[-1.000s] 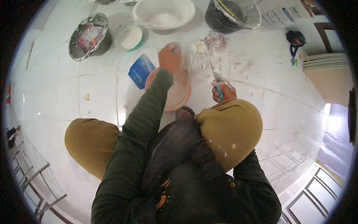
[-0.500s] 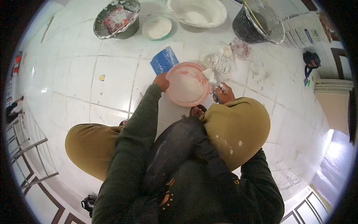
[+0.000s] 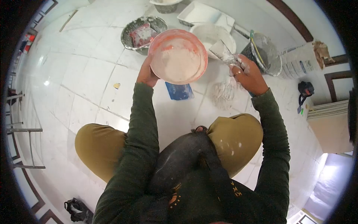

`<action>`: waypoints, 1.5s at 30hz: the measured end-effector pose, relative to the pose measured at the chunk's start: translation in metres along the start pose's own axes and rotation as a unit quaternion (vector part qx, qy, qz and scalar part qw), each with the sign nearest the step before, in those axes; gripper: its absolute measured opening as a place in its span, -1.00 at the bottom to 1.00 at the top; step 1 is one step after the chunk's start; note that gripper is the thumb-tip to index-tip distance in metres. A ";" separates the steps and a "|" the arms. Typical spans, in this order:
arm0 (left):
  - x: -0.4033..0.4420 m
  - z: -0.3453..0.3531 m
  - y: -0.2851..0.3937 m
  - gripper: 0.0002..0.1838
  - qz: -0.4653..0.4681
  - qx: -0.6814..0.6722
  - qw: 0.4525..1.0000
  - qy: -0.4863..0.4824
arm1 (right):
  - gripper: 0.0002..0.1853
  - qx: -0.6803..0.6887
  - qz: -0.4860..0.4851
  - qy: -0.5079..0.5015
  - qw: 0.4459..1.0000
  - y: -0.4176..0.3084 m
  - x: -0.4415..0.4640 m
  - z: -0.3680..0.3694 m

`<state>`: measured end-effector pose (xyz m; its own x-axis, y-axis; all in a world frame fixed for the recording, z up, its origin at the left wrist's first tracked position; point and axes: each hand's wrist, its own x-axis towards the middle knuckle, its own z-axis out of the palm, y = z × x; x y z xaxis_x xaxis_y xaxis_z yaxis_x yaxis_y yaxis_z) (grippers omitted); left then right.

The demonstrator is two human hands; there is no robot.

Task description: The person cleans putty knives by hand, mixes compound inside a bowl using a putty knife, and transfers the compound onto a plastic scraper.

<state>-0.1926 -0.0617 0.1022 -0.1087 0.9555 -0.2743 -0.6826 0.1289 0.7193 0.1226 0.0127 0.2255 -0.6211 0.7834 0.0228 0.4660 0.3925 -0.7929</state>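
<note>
My left hand (image 3: pixel 147 74) grips the left side of a pink bowl (image 3: pixel 203 64), lifted off the floor and tipped so its inside faces me. Whitish powder or paste coats the bottom, with reddish patches on the wall. In my right hand (image 3: pixel 249 75), to the right of the bowl, is a putty knife (image 3: pixel 222 50) with a white-smeared blade pointing up and left. White residue covers those fingers. A blue flat plate (image 3: pixel 179 91) lies on the floor below the bowl.
Beyond the bowl stand a dark bucket (image 3: pixel 126 40) with a red item inside, a white basin (image 3: pixel 232 41), a white tray (image 3: pixel 201 13) and another dark bucket (image 3: pixel 276 70). White debris (image 3: pixel 223 95) lies on the tiles. A black bag (image 3: pixel 305 89) sits at right.
My left hand has raised the bowl from near the floor, up and forward. The right hand has moved forward and right with the putty knife. The view has shifted, showing more of the far side.
</note>
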 end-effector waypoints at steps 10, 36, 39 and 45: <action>-0.005 0.056 0.044 -0.33 0.260 -0.100 0.959 -0.048 | -0.65 -0.159 -0.018 0.079 0.984 -0.057 0.063 0.015; -0.007 0.085 0.063 -0.46 0.041 0.100 0.965 -0.239 | -0.59 -0.357 -0.029 0.016 0.933 -0.075 -0.033 0.053; -0.011 0.092 0.066 -0.45 0.041 0.107 0.966 -0.230 | -0.57 -0.400 0.005 0.008 0.916 -0.075 -0.033 0.062; -0.005 0.093 0.063 -0.44 0.045 0.132 0.965 -0.222 | -0.53 -0.369 -0.025 0.027 0.929 -0.062 -0.032 0.065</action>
<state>-0.1683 -0.0335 0.2085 0.2015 0.9779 0.0553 -0.4700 0.0470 0.8814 0.0723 -0.0685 0.2343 -0.6296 0.7711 0.0951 0.7552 0.6362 -0.1581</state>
